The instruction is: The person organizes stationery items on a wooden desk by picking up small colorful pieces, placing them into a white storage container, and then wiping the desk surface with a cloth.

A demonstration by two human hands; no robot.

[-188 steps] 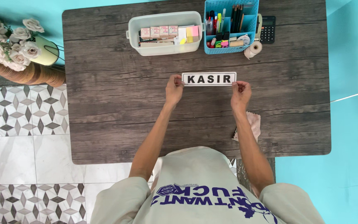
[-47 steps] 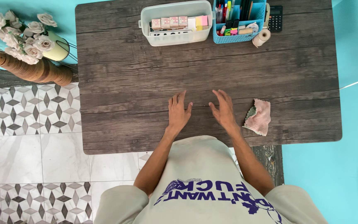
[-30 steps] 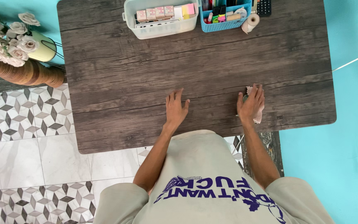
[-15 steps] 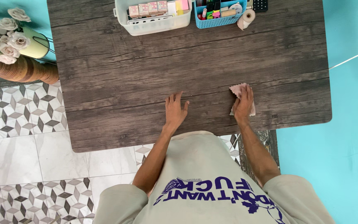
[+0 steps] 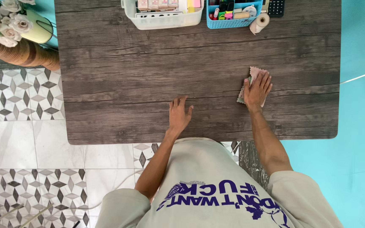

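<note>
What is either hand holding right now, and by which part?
Nothing is gripped. The right hand presses flat on the pink cloth; the left hand lies flat on the table.

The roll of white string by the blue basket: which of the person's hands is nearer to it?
Right. The right hand lies on the pink cloth, just below the roll of white string; the left hand rests flat on the table, farther down and left.

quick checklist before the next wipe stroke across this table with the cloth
1. Right hand flat on pink cloth: ok.
2. Left hand open, resting on table, holding nothing: ok.
3. Wood between the hands and the far bins bare: ok.
4. White bin, blue basket and twine roll at the far edge, apart from the cloth: ok.
5. Dirt left on the wood: cannot tell.
</note>
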